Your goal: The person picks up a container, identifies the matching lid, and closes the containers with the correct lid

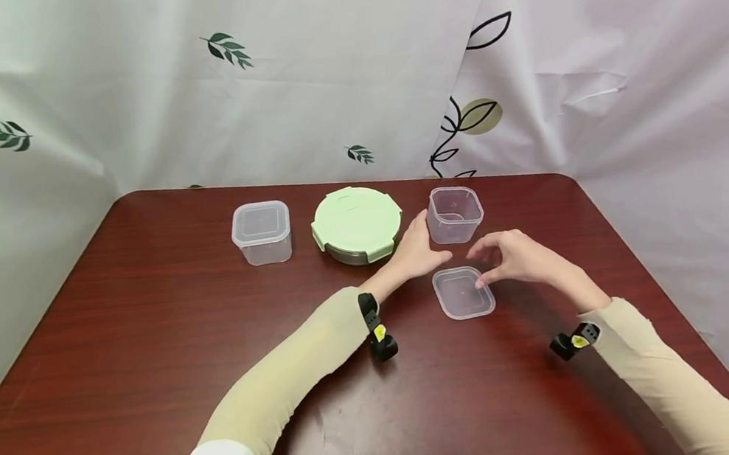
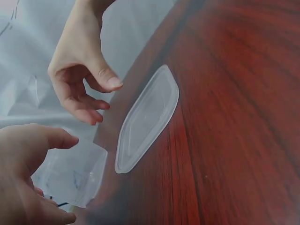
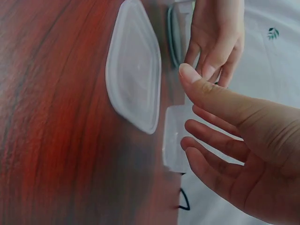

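A clear square plastic container [image 1: 450, 232] stands uncovered near the table's far edge. Its open top faces up, and a matching clear lid [image 1: 462, 296] lies flat on the table in front of it. My left hand [image 1: 415, 249] reaches to the container's left side, fingertips right at its wall and thumb spread apart. Above the right edge of the lid hovers my right hand [image 1: 520, 258], its fingers loosely bent with nothing between them. In the right wrist view the lid [image 3: 133, 70] lies beside the right hand's thumb and fingers [image 3: 220, 101].
A round food container with a pale green clip-on lid [image 1: 357, 219] sits just left of the left hand. Farther left stands another clear square container [image 1: 262, 232], lid on. The dark red wooden table [image 1: 149, 339] meets a hanging white cloth [image 1: 335, 75] behind.
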Demonstrator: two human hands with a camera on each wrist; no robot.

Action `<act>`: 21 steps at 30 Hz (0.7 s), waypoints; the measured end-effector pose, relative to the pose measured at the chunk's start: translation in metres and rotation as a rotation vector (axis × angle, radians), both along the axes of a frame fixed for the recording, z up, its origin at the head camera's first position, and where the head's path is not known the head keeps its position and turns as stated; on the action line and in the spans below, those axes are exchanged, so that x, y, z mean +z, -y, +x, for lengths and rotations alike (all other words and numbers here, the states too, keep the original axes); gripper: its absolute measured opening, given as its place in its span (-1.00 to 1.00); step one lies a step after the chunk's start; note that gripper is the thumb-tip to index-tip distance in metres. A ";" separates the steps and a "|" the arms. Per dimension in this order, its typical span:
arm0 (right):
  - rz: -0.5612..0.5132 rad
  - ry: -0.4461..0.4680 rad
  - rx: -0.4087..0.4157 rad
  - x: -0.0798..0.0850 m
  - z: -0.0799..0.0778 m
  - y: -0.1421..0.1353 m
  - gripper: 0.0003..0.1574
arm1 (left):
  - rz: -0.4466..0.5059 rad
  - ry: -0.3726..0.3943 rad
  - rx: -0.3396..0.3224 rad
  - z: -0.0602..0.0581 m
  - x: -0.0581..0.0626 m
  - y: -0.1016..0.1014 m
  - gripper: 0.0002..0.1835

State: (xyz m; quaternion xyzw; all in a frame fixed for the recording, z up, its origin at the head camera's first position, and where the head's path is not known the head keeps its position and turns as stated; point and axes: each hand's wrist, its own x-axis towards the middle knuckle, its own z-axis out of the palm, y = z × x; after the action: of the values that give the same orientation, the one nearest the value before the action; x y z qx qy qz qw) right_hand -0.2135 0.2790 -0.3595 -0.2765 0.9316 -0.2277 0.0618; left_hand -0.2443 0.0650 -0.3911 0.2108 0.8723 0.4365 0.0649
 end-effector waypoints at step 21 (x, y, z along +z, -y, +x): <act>0.074 0.055 0.124 -0.016 -0.011 0.005 -0.38 | 0.134 0.091 0.198 -0.029 -0.010 -0.027 0.06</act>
State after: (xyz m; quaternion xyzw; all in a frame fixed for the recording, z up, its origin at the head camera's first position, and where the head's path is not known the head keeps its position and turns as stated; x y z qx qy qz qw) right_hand -0.2246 0.2745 -0.3750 -0.3249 0.9184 -0.1963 0.1118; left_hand -0.2730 0.0917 -0.4008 0.1076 0.8538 0.5073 0.0469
